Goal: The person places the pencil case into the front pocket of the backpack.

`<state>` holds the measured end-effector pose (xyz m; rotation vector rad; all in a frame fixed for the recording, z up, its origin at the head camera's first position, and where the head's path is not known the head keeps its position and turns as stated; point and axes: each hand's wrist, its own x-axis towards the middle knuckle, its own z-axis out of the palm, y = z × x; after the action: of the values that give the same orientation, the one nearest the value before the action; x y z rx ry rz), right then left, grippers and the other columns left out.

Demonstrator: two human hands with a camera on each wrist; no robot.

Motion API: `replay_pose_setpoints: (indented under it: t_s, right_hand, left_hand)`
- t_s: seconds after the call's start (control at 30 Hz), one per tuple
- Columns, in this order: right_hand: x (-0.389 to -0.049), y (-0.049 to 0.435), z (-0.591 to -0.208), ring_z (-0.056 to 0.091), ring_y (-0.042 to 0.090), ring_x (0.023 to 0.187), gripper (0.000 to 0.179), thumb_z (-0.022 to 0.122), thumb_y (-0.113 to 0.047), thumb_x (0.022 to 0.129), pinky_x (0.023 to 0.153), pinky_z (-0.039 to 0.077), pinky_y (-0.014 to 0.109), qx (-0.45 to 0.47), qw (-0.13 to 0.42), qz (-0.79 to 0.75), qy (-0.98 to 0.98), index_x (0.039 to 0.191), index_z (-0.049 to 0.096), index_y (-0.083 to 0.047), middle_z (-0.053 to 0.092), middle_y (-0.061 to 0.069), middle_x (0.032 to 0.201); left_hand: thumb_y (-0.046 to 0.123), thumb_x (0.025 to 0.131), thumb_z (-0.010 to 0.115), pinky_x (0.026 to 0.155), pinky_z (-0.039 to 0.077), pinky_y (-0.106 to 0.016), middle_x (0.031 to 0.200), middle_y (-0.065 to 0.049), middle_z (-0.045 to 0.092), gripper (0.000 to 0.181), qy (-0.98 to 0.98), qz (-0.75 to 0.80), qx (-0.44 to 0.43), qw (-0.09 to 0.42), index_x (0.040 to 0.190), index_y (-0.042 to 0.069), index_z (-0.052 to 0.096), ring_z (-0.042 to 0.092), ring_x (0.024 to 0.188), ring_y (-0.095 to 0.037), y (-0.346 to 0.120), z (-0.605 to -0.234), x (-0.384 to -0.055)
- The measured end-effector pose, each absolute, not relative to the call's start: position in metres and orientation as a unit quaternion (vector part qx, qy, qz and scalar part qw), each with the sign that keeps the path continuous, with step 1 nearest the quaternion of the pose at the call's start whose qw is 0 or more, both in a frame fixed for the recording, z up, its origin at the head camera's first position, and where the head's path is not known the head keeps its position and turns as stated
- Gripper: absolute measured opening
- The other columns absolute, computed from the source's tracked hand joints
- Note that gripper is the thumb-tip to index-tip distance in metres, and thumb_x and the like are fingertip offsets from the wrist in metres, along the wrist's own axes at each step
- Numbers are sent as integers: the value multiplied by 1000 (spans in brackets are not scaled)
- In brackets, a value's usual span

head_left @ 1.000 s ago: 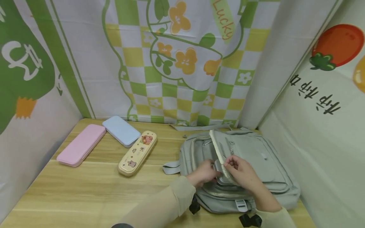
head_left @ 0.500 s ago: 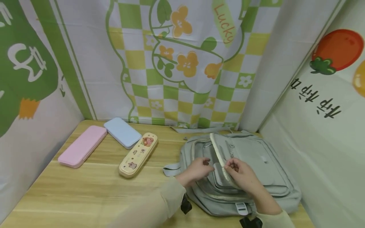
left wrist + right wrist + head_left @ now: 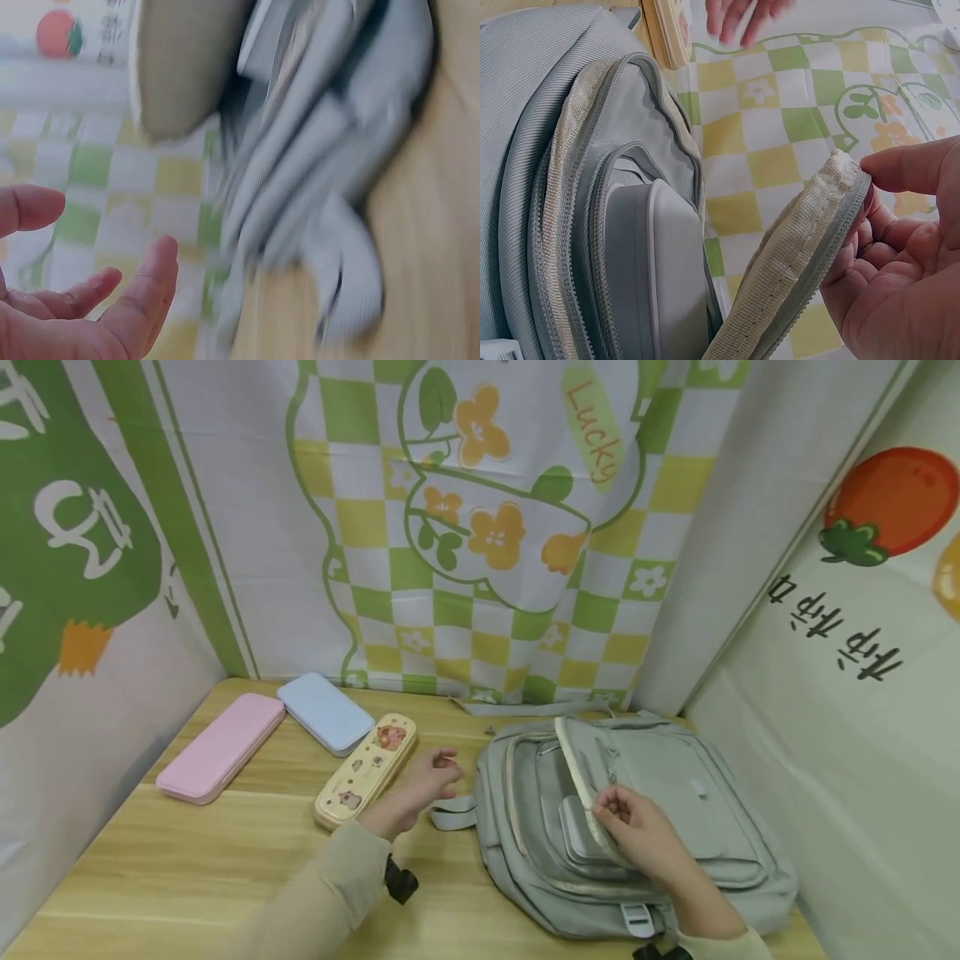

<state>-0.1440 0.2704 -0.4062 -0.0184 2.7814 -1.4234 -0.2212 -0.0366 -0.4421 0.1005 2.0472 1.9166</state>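
A grey backpack [image 3: 675, 777] lies on the table with its front pocket unzipped. My right hand [image 3: 637, 827] pinches the edge of the pocket flap [image 3: 795, 262] between thumb and fingers and holds it up. Inside the pocket sits a pale grey case [image 3: 660, 270], partly hidden by the pocket lining. My left hand [image 3: 427, 781] is in the air between the backpack and a cream pencil case [image 3: 367, 768] with cartoon prints. Its fingers are loosely bent with nothing between them, as the left wrist view [image 3: 112, 300] also shows.
A pink case [image 3: 222, 747] and a light blue case [image 3: 326, 712] lie at the table's back left, the blue one close to the cream pencil case. A loose strap [image 3: 453, 814] sticks out from the backpack's left side. Printed curtains [image 3: 495, 610] stand behind the table.
My left hand has come out of the backpack pocket, let go of the pale grey case and moved left toward the cream pencil case. The right hand keeps holding the flap.
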Motion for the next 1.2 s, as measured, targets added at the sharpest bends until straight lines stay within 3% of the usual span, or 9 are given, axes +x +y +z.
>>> replay_pose_setpoints:
  t_s: [0.23,0.4,0.57,0.73,1.03,1.2]
  right_hand:
    - [-143,273,-410,53,14,80,6,65,-4,100,69,47,26,-13,19,-465,885,99,61,1,59,4,88]
    - [-141,275,-413,53,14,81,7,64,-5,101,70,47,26,-3,31,-470,882,99,61,1,59,4,89]
    - [-143,274,-414,54,15,81,7,64,-6,101,71,47,26,0,40,-470,882,100,62,1,60,4,89]
    - [-147,269,-415,53,15,80,8,64,-6,101,70,47,25,-13,39,-480,876,101,61,1,59,4,88]
    - [-148,269,-418,53,14,81,8,64,-6,102,70,47,25,-9,40,-470,882,102,62,2,60,4,90]
    - [-149,269,-418,53,15,82,9,64,-6,102,71,47,25,-12,40,-470,882,103,62,2,60,4,91]
  left_hand:
    - [13,104,54,87,58,-37,140,-30,43,57,743,658,-28,119,153,-8,33,51,126,-47,-124,-436,-222]
    - [13,107,52,102,51,-49,145,-37,36,62,755,642,-54,119,154,-13,22,44,133,-53,-160,-446,-221]
    - [13,108,48,105,49,-50,147,-39,32,64,763,629,-73,129,155,-14,16,38,137,-54,-182,-453,-220]
    - [20,108,51,105,49,-52,149,-39,31,69,777,610,-91,127,157,-12,15,41,135,-53,-203,-459,-221]
    - [24,106,57,86,59,-35,145,-40,34,76,771,606,-121,153,156,-14,15,43,132,-48,-211,-481,-219]
    - [26,104,60,86,59,-37,146,-41,36,77,780,594,-123,152,155,-14,18,47,130,-48,-210,-487,-215]
